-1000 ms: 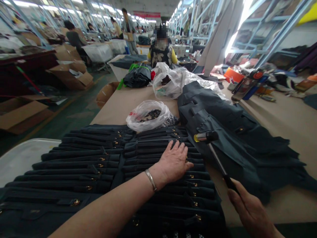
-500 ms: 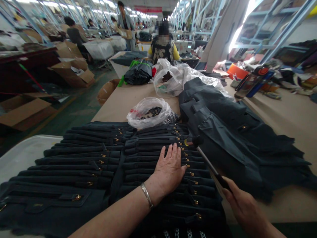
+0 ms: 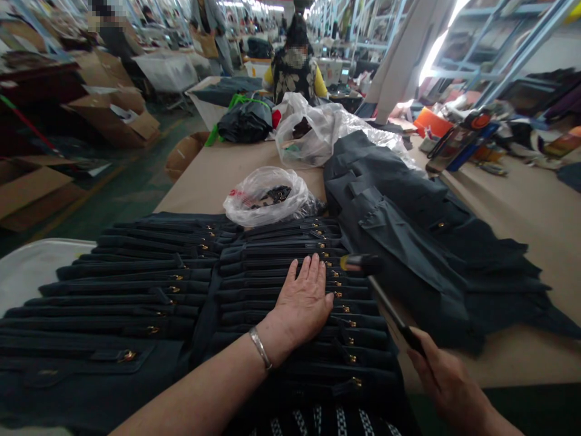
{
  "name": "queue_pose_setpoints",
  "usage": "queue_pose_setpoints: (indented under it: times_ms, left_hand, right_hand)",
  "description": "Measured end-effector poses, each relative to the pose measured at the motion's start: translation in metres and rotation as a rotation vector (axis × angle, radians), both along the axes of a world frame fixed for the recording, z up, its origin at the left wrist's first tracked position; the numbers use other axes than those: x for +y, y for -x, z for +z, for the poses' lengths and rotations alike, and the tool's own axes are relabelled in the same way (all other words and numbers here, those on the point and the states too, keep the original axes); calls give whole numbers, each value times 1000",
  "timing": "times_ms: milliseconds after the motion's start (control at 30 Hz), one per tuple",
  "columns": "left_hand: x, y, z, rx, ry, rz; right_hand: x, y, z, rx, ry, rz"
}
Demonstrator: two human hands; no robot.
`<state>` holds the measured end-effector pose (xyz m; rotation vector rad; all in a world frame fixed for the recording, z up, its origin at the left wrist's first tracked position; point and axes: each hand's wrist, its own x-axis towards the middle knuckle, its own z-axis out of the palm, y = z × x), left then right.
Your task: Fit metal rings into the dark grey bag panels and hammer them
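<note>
Pressing palm down, the left hand (image 3: 304,303) lies flat on the right-hand column of straps (image 3: 136,290), fingers straight and close together, gripping nothing. A bracelet (image 3: 259,346) sits at the wrist. Brass studs (image 3: 338,295) run in a line just beside the fingertips.

The right hand (image 3: 447,384), low at the frame edge, is clamped round the handle end of the hammer (image 3: 361,263). The hammer's head sits at the stud line, just right of the left fingertips. Whether it touches the fabric cannot be told.

Assessment: margin between head and fingers is slim. The flat hand should stay left of the studs, holding the layers taut. The blow is best kept short and square to the stud, since a slanted hit would likely skid onto cloth.

Beyond the straps a clear bag (image 3: 267,197) of small dark parts rests against their far edge. A dark garment (image 3: 431,242) sprawls to the right on the table (image 3: 521,212). A person (image 3: 295,72) sits at the far end
</note>
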<state>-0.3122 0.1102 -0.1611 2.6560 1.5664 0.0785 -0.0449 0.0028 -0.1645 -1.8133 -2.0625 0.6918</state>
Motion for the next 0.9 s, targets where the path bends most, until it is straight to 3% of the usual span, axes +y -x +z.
queue_pose_setpoints:
  times_ms: [100,300,467,667,800,900]
  left_hand:
    - [0,1,-1,-1,-4,3]
    - [0,0,-2,13,-11,-4]
    - [0,1,-1,21,-6,-4]
    - [1,0,-2,12,0,-7]
    - [1,0,-1,17,12,0]
    - [1,1,-1,20,3,2]
  right_hand:
    - [1,-4,3,-95,141,21]
    - [-20,-7,6,58,22,-27]
    - [-22,-14,3,-63,176,-24]
    - [-35,-19,9,66,14,-17]
    - [-36,-16,-2,-12,235,-33]
    - [-31,-15,-3,45,235,-104]
